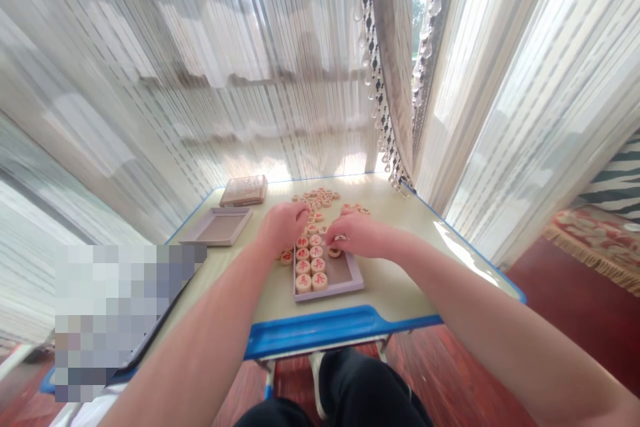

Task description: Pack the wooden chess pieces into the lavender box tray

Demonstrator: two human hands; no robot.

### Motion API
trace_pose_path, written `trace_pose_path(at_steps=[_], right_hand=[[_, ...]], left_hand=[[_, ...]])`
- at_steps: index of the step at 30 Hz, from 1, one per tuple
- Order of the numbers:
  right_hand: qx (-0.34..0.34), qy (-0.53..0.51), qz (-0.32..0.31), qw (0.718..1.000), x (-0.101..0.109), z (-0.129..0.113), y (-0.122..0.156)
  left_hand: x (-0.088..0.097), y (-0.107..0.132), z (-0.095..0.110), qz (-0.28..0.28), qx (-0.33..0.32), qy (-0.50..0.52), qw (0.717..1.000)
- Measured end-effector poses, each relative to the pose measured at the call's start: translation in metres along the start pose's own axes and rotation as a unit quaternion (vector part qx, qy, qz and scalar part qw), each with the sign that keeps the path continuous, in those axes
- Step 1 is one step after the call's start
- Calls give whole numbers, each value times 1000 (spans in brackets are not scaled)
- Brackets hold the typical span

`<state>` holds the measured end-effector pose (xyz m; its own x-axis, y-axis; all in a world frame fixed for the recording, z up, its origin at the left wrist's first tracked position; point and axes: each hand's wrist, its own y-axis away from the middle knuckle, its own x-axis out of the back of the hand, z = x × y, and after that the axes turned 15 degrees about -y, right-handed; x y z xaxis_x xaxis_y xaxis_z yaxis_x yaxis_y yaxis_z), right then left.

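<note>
Pixelated patch (120,320): lower left of frame, hides the table (390,287) edge.
Tray (345,277): far end under right hand (357,235).
Piece markings (303,267): too small to read.

Pale wooden discs (311,266) marked in red, grey tray (345,280), cream table (400,280) edged in blue, white striped curtains (200,80), black-and-white zebra pattern (620,180) far right.

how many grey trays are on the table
2. The front tray lies under the right hand, part-filled with xiangqi pieces; the left tray lies empty, further back on the left. None looks hidden.
</note>
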<state>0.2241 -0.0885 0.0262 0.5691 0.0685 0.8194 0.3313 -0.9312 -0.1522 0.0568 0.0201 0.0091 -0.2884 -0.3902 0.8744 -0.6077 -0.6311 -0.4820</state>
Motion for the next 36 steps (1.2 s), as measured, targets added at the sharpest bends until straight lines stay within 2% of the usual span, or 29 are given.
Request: trace_pose_path(at_steps=[9,18,22,26,32,36], right_hand=[[38,22,-26,999,0,6,3],[35,19,-39,998,1,6,1],[24,23,-36,999,2,5,2],[31,-7,-58,998,0,6,3],[55,-13,-95,994,-1,8,3],[76,-19,-98,992,-1,11,2]], left_hand=[[0,2,-2,8,7,-6,1000],[-3,2,-4,-11,11,-10,1000],[0,3,-3,7,3,-4,1000],[3,3,-3,25,4,-2,1000],[3,4,-3,22,7,1,1000],[4,3,-2,23,2,-5,1000]])
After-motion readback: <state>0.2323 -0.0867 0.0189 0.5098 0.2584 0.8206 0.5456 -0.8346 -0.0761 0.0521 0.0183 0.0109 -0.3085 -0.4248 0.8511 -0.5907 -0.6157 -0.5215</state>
